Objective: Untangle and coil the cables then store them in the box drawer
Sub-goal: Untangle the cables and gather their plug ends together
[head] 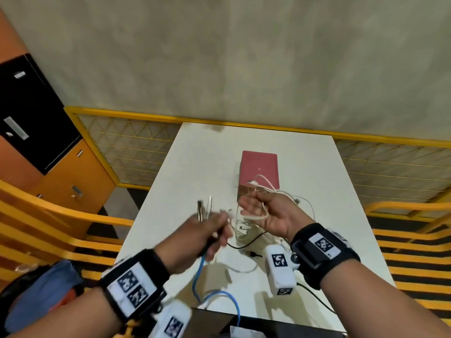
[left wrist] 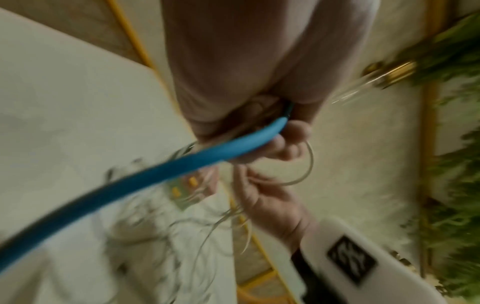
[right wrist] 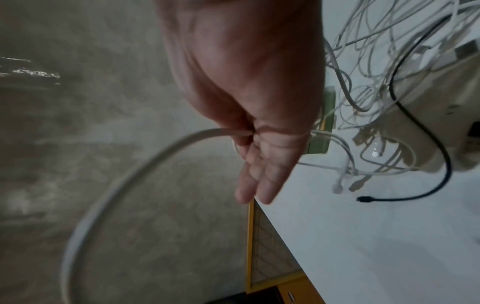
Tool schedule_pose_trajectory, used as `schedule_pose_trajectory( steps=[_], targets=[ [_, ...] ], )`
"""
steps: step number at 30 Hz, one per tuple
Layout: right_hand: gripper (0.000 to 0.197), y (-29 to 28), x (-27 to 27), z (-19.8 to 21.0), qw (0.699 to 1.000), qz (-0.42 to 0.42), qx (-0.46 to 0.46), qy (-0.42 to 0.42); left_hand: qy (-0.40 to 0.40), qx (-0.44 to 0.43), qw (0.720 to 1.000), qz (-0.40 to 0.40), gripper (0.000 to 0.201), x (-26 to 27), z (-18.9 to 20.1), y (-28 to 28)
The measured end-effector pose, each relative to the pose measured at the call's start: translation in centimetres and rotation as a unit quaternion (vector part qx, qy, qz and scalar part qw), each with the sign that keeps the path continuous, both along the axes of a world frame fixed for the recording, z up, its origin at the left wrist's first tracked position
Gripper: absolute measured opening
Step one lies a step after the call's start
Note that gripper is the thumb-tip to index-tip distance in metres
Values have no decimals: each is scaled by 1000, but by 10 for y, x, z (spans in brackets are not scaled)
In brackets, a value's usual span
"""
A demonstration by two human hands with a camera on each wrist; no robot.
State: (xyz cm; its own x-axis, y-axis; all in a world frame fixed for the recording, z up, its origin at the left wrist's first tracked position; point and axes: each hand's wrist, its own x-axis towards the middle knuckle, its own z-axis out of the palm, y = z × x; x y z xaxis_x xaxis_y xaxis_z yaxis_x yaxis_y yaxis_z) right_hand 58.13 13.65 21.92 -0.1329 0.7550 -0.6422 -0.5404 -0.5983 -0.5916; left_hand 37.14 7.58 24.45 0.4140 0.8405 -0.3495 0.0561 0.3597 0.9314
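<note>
A red box (head: 260,167) stands mid-table on the white table (head: 200,167). My left hand (head: 207,230) grips a bundle of cable ends, and their metal plugs (head: 204,207) stick up above the fist. A blue cable (head: 199,276) hangs from this fist to the table; the left wrist view shows the fingers curled round the blue cable (left wrist: 182,164). My right hand (head: 253,208) is palm up with its fingers straight, and the thumb pins a white cable (right wrist: 130,179) against the palm. A tangle of white cables (head: 244,230) lies between and under the hands.
A black cable (head: 246,245) trails from the tangle toward the near edge. A dark object (head: 219,320) lies at the table's front edge. Yellow railings (head: 402,240) flank the table. An orange cabinet (head: 61,179) stands at the left, and a blue bag (head: 41,289) lies lower left.
</note>
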Motion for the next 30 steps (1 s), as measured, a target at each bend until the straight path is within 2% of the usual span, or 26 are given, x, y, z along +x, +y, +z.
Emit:
schedule_pose_trajectory(
  steps=[1,3,6,7,9,11,12,15,17,19,22,24,27,30],
  targets=[
    [22,-3,-3,-1,1000,26,-1,0,7,49,998,41,38,12,8,12],
    [26,-7,-6,0,997,77,9,-11,22,100,992,74,35,36,23,29],
    [27,-11,-3,-2,993,105,38,-35,21,75,996,41,45,54,36,34],
    [25,-11,0,-5,993,99,37,-50,-2,56,998,25,47,54,42,34],
    [22,-11,7,-12,994,80,26,-67,-97,34,995,11,48,46,54,36],
    [22,-12,15,-16,996,51,15,-76,-174,35,983,45,50,35,64,46],
    [23,-13,17,-17,996,40,13,-82,-177,43,980,78,50,31,66,51],
    [27,-16,11,-14,992,42,32,-116,-73,116,979,153,44,33,60,66],
    [25,-18,1,-12,989,59,43,-132,27,161,975,151,38,44,46,69],
    [23,-19,-7,-9,988,65,49,-128,96,169,974,114,35,56,27,68],
    [25,-18,-14,-5,993,28,54,-104,73,98,992,42,32,69,0,59],
    [28,-20,-18,-2,997,3,53,-51,59,69,994,62,27,77,-9,52],
    [36,-25,-22,1,998,-11,33,48,97,95,985,109,22,85,-17,50],
    [39,-22,-20,4,995,-26,19,97,87,88,989,78,16,86,-22,47]
  ],
)
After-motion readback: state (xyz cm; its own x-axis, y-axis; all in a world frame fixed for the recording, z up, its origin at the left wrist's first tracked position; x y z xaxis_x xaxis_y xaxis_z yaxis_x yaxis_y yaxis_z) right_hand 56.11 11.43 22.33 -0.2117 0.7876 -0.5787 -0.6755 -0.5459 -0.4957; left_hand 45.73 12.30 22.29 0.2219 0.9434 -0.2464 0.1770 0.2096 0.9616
